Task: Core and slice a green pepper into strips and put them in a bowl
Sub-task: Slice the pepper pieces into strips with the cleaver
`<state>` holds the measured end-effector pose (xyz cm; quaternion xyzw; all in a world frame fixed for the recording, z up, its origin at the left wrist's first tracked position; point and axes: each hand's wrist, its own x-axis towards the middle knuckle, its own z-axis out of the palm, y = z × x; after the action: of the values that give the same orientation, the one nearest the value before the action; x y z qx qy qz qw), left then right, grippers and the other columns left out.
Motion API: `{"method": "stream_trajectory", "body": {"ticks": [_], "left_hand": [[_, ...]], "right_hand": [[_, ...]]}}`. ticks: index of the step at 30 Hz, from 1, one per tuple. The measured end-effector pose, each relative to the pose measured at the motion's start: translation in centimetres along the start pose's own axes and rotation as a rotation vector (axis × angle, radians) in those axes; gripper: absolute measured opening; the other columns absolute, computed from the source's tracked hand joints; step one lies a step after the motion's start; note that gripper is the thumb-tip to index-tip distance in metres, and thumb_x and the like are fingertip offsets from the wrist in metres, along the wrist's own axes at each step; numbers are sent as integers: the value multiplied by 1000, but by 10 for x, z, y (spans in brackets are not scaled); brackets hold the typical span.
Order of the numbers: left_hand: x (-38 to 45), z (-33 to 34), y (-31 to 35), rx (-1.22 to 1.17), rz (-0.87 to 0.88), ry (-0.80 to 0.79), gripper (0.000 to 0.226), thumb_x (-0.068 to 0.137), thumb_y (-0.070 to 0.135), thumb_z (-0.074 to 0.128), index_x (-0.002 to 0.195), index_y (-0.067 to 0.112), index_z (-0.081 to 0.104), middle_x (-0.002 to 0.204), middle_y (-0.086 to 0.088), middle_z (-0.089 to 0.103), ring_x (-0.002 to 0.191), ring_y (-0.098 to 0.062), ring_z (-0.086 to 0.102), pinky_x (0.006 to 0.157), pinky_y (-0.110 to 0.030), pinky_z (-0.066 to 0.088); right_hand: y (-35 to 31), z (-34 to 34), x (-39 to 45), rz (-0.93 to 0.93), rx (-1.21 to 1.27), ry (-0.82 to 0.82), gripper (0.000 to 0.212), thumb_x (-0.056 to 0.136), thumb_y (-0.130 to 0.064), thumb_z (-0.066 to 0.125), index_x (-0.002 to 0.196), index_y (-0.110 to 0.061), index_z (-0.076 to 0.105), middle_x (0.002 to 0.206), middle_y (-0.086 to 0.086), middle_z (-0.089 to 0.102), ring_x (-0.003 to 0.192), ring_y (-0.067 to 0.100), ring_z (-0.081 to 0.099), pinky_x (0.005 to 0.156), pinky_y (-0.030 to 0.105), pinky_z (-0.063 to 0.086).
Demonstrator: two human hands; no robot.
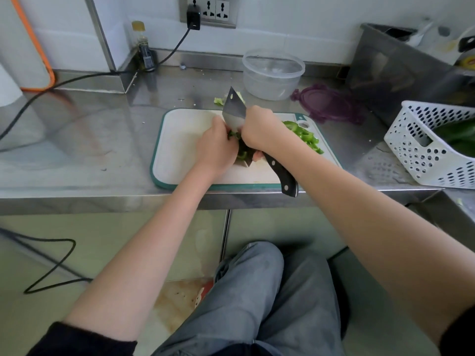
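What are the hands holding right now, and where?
The left hand holds pepper pieces against the cleaver. The right hand grips the cleaver around its blade, not the handle.

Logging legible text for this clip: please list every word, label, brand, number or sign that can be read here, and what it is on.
No text can be read in this frame.
Dark bottle by the wall: its label is too blurred to read.
Yellow item at the far right: print too small and cut off.
Wall socket, knife, cutting board, bowl, white basket: no markings visible.
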<state>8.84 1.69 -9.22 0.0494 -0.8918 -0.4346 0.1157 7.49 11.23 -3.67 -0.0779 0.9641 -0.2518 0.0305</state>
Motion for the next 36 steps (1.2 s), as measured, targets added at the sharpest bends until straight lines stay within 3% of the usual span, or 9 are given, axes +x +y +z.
{"method": "stream_trajectory", "body": {"ticks": [5, 8, 11, 15, 18, 20, 24, 31, 36], "left_hand": [[0, -1, -3, -10, 54, -19, 15, 89, 12, 49, 101, 6, 45, 93, -10, 58, 92, -34, 56, 81, -46, 47], [2, -2, -6, -54, 83, -42, 17, 90, 14, 52, 104, 7, 45, 91, -6, 56, 92, -33, 56, 83, -45, 47], [1, -1, -7, -71, 119, -16, 15, 92, 15, 52, 101, 8, 42, 78, 1, 51, 79, -27, 53, 72, -38, 45], [0, -2, -7, -176, 115, 91, 10, 93, 12, 49, 95, 9, 39, 74, 5, 50, 71, -18, 51, 57, -26, 36], [1, -1, -10, -95, 127, 108, 10, 95, 12, 45, 95, 10, 36, 75, 2, 49, 79, -29, 55, 70, -36, 43], [0, 0, -10, 22, 150, 84, 10, 95, 12, 43, 95, 11, 33, 82, -2, 52, 84, -35, 56, 75, -43, 44], [-1, -1, -9, 68, 137, 29, 7, 95, 13, 42, 96, 13, 35, 89, -6, 56, 92, -35, 56, 82, -42, 42], [5, -10, -4, 121, 19, -156, 24, 90, 23, 55, 108, 16, 40, 84, 8, 48, 95, -22, 51, 92, -38, 39], [7, -14, -9, 56, -3, -151, 17, 90, 24, 58, 99, 18, 45, 83, 7, 51, 100, -26, 56, 93, -43, 42]], "right_hand": [[1, -3, -7, 8, -56, -36, 31, 95, -8, 41, 65, -15, 38, 86, 12, 56, 56, 20, 56, 23, 16, 34], [-13, -1, -1, 73, -207, -80, 9, 94, -2, 45, 87, -3, 51, 90, 15, 62, 69, 29, 62, 36, 25, 42], [-11, -1, 13, 126, -154, -114, 5, 94, -5, 50, 90, -2, 51, 72, 13, 58, 42, 19, 59, 39, 29, 50], [3, -2, 22, 69, 11, -49, 31, 94, -12, 45, 63, -16, 40, 64, 3, 48, 23, 4, 46, 24, 12, 31], [6, -3, 20, 85, 26, -76, 19, 96, -14, 45, 92, -1, 58, 67, 7, 52, 43, 13, 53, 28, 15, 37], [8, -7, 16, 106, -39, -130, 29, 97, -18, 45, 113, 5, 53, 69, 11, 56, 50, 21, 55, 37, 26, 45], [11, -15, 11, 122, -167, -194, 26, 96, -13, 50, 115, 5, 49, 74, 14, 58, 43, 20, 53, 35, 24, 40], [22, -48, 13, -1, -226, 68, 35, 98, -26, 46, 118, 2, 52, 105, 17, 58, 70, 25, 57, 53, 25, 40], [16, -51, 7, -9, -148, -15, 28, 97, -28, 48, 104, -2, 57, 67, 3, 51, 53, 13, 52, 40, 18, 35]]}}
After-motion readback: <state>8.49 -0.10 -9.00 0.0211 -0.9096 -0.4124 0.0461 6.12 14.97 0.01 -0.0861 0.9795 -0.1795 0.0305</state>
